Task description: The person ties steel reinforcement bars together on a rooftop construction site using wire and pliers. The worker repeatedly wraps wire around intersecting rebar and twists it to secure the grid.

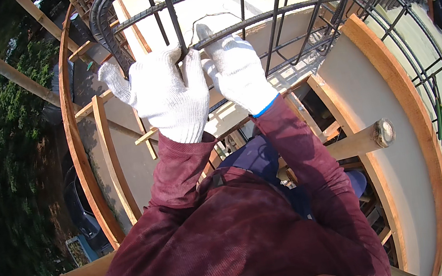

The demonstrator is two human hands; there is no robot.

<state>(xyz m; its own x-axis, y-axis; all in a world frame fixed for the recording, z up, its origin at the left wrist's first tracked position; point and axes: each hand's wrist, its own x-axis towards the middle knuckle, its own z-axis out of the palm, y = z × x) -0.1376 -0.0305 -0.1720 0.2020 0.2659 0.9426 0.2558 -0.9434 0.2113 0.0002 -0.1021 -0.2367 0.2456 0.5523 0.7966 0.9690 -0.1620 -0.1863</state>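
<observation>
Both my hands wear white knit gloves and work at a cage of ribbed steel reinforcing bars. My left hand [168, 89] is closed at an upright bar [170, 11], thumb and forefinger pinched together beside it, the little finger sticking out. A thin tie wire [207, 16] rises from that pinch and loops above a lengthwise steel bar [271, 14]. Close on the right, my right hand [239, 67] curls round this lengthwise bar from below, one fingertip showing above it. The glove hides most of its grip.
Curved timber formwork [391, 72] bends down the right, with more rebar cage [423, 73] beyond. A cut bamboo pole [367, 139] juts out near my right arm. Timber strips [109, 154] and bamboo scaffolding [17, 74] stand left, above a drop. Another person [439, 8] is at far right.
</observation>
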